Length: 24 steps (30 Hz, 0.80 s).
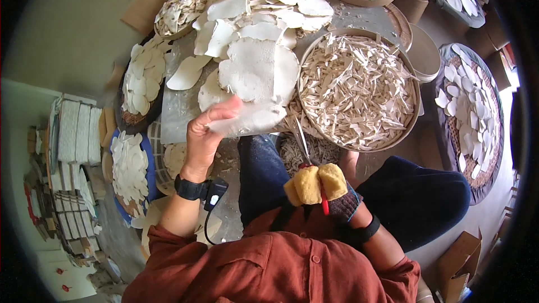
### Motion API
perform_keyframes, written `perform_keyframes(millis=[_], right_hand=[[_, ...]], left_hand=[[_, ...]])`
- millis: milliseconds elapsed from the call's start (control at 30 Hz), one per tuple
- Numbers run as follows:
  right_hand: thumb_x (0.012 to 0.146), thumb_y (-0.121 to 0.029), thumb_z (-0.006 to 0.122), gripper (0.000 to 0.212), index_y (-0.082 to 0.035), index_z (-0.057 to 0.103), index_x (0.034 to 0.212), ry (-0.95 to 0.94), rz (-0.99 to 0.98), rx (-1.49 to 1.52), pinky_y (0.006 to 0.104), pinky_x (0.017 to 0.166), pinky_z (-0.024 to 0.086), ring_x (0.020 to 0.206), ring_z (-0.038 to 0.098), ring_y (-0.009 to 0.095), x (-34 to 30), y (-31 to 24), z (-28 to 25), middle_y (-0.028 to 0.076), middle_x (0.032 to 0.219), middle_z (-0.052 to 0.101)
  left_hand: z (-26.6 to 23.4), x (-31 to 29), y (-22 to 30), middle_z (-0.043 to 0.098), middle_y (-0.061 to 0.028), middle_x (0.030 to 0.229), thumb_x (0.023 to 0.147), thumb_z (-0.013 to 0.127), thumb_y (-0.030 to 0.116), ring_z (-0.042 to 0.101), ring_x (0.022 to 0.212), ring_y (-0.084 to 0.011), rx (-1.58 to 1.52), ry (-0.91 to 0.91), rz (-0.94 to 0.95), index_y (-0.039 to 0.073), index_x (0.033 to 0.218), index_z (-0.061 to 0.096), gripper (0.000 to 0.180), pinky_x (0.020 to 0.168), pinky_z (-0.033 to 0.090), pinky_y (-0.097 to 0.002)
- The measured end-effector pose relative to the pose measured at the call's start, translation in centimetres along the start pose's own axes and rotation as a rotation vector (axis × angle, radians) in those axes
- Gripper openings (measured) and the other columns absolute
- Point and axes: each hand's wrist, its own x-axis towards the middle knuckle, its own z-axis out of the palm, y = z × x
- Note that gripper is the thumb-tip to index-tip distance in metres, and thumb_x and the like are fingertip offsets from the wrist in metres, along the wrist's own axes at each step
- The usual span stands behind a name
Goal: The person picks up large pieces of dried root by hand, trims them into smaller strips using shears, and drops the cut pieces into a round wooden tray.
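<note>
Pinched in my left hand (206, 129), between thumb and fingers, is a thin off-white flat piece (252, 119) at the near edge of the table. My right hand (343, 205), in a dark knit glove, is closed on a pair of scissors (301, 141) with red handles wrapped in yellow foam (307, 186). The blades point away from me, just right of the piece and apart from it. Beyond my left hand, larger off-white sheets (247, 64) lie overlapped in a heap. A round shallow basket (417, 101) full of narrow off-white strips sits to the right.
Below the blades, more strips (311, 154) lie in a container between my knees. Trays of rounded white pieces stand on both sides, including a blue-rimmed tray (150, 163) and a grey-rimmed tray (487, 189). A white bucket (425, 56) is beyond the basket; a cardboard box (457, 261) stands lower right.
</note>
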Motion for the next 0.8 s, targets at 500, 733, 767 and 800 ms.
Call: perform_keyframes(millis=[500, 733, 767, 800], right_hand=[[0.088, -0.014, 0.048, 0.030, -0.005, 0.049, 0.116, -0.276, 0.061, 0.770, 0.0309, 0.091, 0.039, 0.105, 0.052, 0.022, 2.0, -2.3, 2.9, 0.010, 0.117, 0.053], [0.087, -0.017, 0.049, 0.023, -0.003, 0.055, 0.105, 0.079, -0.143, -0.138, 0.0329, 0.082, 0.045, 0.093, 0.058, 0.023, 0.9, -2.3, 4.5, 0.011, 0.101, 0.060], [0.087, -0.017, 0.049, 0.023, -0.003, 0.055, 0.105, 0.079, -0.143, -0.138, 0.0329, 0.082, 0.045, 0.093, 0.058, 0.023, 1.0, -1.6, 3.8, 0.011, 0.101, 0.060], [0.085, -0.018, 0.051, 0.022, -0.003, 0.056, 0.101, 0.173, -0.133, -0.259, 0.0332, 0.080, 0.046, 0.090, 0.058, 0.024, 0.9, -0.9, 2.4, 0.011, 0.096, 0.061]], left_hand=[[-0.1, -0.7, -1.9, 0.046, -0.0133, 0.127, 0.069, 0.065, 0.003, 0.047, 0.115, -0.0245, 0.408, 0.084, 0.309, 0.011, 0.075, 0.068, 0.010, 0.092, 0.042, -0.0323], [0.8, -0.7, -2.0, 0.049, -0.0150, 0.124, 0.073, 0.062, 0.002, 0.049, 0.113, -0.0247, 0.336, 0.103, 0.287, 0.005, 0.085, 0.063, 0.012, 0.091, 0.041, -0.0329], [1.2, -1.0, -2.0, 0.055, -0.0148, 0.114, 0.079, 0.057, 0.003, 0.055, 0.103, -0.0229, 0.191, 0.114, 0.173, 0.003, 0.098, 0.055, 0.019, 0.087, 0.044, -0.0306], [1.8, -1.0, -2.1, 0.056, -0.0138, 0.109, 0.082, 0.055, 0.004, 0.057, 0.096, -0.0208, 0.024, 0.214, 0.064, 0.002, 0.103, 0.052, 0.021, 0.081, 0.047, -0.0294]])
